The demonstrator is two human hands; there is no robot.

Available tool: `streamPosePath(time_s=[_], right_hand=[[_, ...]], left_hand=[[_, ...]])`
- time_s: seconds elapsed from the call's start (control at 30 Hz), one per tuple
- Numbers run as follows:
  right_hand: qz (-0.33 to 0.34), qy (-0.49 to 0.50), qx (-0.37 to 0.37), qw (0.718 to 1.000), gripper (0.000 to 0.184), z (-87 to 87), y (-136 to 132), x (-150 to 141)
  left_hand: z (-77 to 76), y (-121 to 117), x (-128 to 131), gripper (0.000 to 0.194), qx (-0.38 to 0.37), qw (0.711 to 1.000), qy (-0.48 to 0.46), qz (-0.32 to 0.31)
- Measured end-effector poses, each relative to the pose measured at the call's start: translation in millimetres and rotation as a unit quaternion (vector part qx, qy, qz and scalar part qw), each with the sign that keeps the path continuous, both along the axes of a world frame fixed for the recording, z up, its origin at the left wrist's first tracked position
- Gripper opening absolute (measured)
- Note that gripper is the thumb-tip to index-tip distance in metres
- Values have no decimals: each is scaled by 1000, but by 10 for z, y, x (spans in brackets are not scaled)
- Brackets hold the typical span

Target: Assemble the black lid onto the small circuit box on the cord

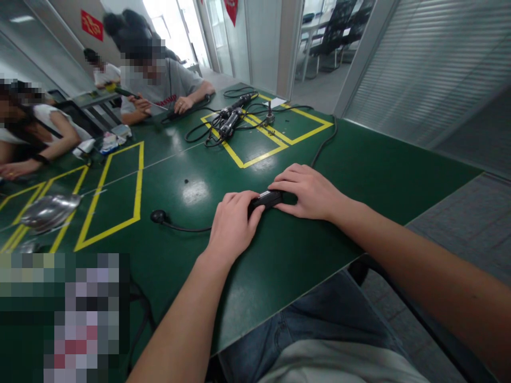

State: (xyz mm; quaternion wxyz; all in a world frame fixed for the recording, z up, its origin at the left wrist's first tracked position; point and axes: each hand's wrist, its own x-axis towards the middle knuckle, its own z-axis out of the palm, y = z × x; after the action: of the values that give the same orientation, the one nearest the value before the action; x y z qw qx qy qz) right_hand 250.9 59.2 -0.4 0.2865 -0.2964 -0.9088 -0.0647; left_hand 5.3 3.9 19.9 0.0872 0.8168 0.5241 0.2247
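Both my hands are on a black, box-shaped cord piece (pixel 268 200) with a pale label on top, at the near part of the green table. My left hand (pixel 235 215) grips its left end between thumb and fingers. At its right end, my right hand (pixel 305 190) holds on with thumb and fingertips. From under the left hand a thin black cable (pixel 187 229) runs left to a round black end piece (pixel 158 216). Another black cable (pixel 325 142) leads away behind the right hand towards the table's far edge. My fingers partly cover the piece.
The green table (pixel 379 165) bears yellow tape outlines. Black cylindrical tools with tangled cables (pixel 231 121) lie at the back, beside a small upright metal part (pixel 270 114). A clear plastic bag (pixel 51 211) is at left. Across the table, a person (pixel 167 80) holds a screwdriver (pixel 130 94).
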Motion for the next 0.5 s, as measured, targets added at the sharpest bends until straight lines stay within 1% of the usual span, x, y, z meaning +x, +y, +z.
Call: streamPosePath(time_s=[0.07, 0.13, 0.3, 0.5], right_hand=[[5, 2, 9, 1000, 31, -6, 8, 5], [7, 2, 14, 1000, 31, -12, 14, 8], [-1, -12, 18, 1000, 33, -16, 23, 15], [1, -23, 23, 999, 34, -16, 29, 19]], left_hand=[[-3, 2, -11, 31, 23, 1000, 10, -5], [-3, 2, -15, 38, 28, 999, 24, -3], [-12, 11, 2, 36, 16, 999, 44, 24], [-28, 32, -4, 36, 17, 999, 39, 34]])
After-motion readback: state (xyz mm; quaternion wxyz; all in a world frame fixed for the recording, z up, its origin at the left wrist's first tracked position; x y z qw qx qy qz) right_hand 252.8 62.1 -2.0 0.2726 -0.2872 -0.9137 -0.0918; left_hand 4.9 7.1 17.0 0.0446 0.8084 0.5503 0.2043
